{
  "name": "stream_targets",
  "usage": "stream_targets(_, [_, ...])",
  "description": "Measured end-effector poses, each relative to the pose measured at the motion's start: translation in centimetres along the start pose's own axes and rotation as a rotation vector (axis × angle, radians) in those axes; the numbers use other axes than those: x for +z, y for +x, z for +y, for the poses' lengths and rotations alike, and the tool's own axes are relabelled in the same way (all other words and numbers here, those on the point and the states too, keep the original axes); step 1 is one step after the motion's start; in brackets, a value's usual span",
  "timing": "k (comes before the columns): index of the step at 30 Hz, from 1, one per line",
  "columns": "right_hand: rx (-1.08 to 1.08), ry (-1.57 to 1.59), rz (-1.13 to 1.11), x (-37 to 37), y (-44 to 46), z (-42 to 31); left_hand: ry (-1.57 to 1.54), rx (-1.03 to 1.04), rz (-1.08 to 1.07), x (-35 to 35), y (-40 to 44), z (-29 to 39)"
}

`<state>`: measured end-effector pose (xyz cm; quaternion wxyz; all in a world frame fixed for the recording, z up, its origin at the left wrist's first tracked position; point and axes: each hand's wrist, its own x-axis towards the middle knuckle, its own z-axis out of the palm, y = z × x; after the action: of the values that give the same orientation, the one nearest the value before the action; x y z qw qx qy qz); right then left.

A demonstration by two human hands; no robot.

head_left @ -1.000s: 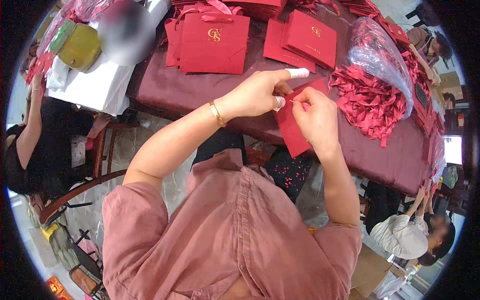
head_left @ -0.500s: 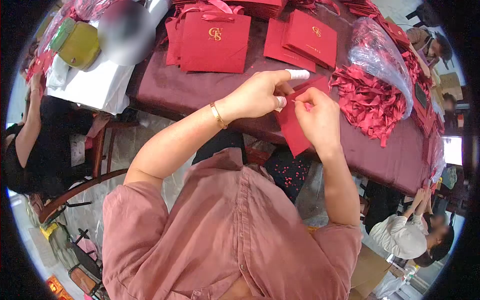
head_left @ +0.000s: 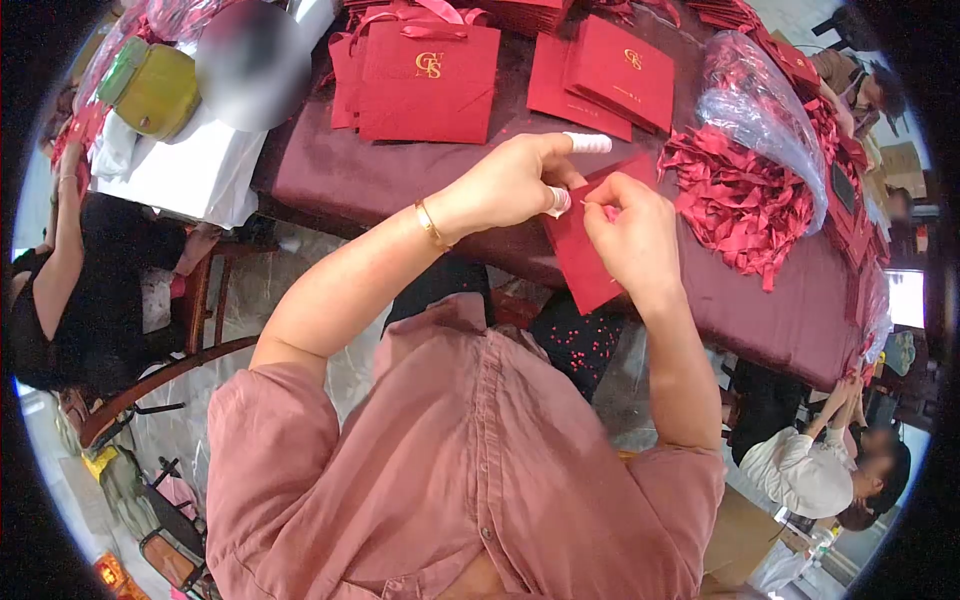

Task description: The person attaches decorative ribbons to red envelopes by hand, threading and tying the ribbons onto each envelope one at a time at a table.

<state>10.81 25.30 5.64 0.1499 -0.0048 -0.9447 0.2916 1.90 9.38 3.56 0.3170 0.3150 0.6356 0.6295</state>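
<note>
Left hand (head_left: 515, 185), center of frame: index finger and thumb taped white, thumb against a red paper piece (head_left: 583, 262); remaining fingers partly hidden behind it. Right hand (head_left: 635, 230), right of center: thumb and index fingertips pinched together at the piece, on something small and pinkish, too small to identify. Piece tilted between the hands, near the table (head_left: 750, 320) edge; its upper part partly covered. Red ribbons (head_left: 740, 205), upper right, spill from a clear plastic bag (head_left: 750, 85). Green-lidded jar (head_left: 150, 90), upper left, contents unclear.
</note>
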Motion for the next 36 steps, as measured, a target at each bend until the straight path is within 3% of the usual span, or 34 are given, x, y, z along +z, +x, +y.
stream_targets(5, [0.013,0.024,-0.012,0.3,-0.3,0.0,0.003,-0.059,0.015,0.0,0.0,-0.3])
stream_targets(12, [-0.054,-0.217,0.006,1.0,-0.7,-1.3,0.121,0.001,0.068,1.0,-0.5,0.4])
stream_targets(15, [-0.013,-0.03,0.063,1.2,-0.6,-1.3,0.106,-0.019,0.081,1.1,-0.8,0.8])
stream_targets(20, [-0.025,0.008,0.084,1.7,-0.9,-1.2,0.063,-0.042,0.092,1.4,-1.0,0.6])
stream_targets(26, [-0.025,0.052,-0.059,0.9,-0.1,0.1,0.089,-0.032,0.109,1.2,-0.8,0.0])
stream_targets(29, [0.22,0.265,0.035,-0.7,1.1,2.9,0.2,-0.011,0.172,0.9,-0.7,-0.2])
stream_targets(33, [0.329,-0.36,0.36,-4.1,1.8,10.4,0.248,-0.039,0.212,0.8,-0.7,-1.0])
stream_targets(36, [0.634,-0.431,0.204,-5.2,2.0,13.7,0.311,-0.032,0.24,1.0,-0.5,-1.5])
